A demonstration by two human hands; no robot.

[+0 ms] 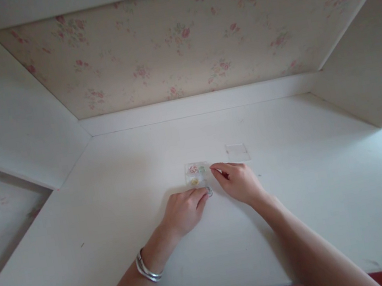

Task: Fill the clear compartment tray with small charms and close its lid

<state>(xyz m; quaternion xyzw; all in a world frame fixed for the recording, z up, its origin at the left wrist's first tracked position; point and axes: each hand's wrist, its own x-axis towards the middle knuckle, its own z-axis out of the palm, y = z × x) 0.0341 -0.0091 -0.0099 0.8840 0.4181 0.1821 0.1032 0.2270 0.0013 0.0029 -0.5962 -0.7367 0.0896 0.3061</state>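
- Both hands work at a small clear box (pixel 196 175) that lies flat near the middle of the white desk (pixel 122 254), well in from every edge.
- The box looks divided into compartments; small coloured bits show inside, pink and green in the far row, yellow nearer. What they are is too small to tell.
- The left hand (pixel 184 211) rests on the desk at the box's near edge, fingers curled loosely, the forefinger reaching out to a small ring-like piece (pixel 209 191) at the near right corner of the box. It touches or nearly touches it; I cannot tell whether it grips it.
- The right hand (pixel 238 182) sits just right of the box, its thumb and forefinger pinched together at the box's far right corner. Whether something tiny is between them cannot be seen.
- A clear lid (pixel 237 152) lies flat on the desk, apart from the box, beyond the right hand.
- A silver bangle (pixel 147 269) sits on the left wrist.
- Judged from this, the step in hand is sorting or picking small pieces at the open box, with the left hand steadying.
- The next move calls for a fine fingertip pinch and a light touch, since the box is light and could slide on the smooth desk.
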